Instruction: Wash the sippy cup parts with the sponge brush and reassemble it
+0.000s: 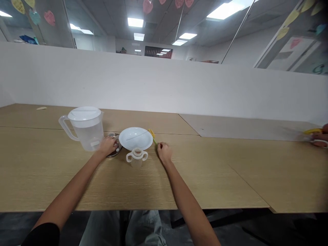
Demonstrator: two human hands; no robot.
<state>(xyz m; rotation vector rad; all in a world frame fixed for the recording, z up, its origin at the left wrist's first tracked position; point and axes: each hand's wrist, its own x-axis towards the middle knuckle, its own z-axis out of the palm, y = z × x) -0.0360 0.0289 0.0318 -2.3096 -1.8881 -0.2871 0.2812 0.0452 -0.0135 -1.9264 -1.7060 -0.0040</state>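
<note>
My left hand [108, 146] is closed at a round metal dish [118, 149], beside the pitcher. Something clear shows at its fingers, too small to name. My right hand [164, 152] pinches the green stem of a slim thing with a yellow head [151, 132], which leans by the plate's right rim. Between the hands lies a white plate [135, 145], with a thin pale line or stick across it. In front of it stands a clear cup with two white handles [137, 156].
A lidded clear plastic pitcher [88, 133] stands left of the dish, its handle pointing left. A flat pale oval piece [41, 108] lies at the back left. Yellow and reddish things [319, 135] are blurred at the far right. A white partition [164, 89] rises behind the table.
</note>
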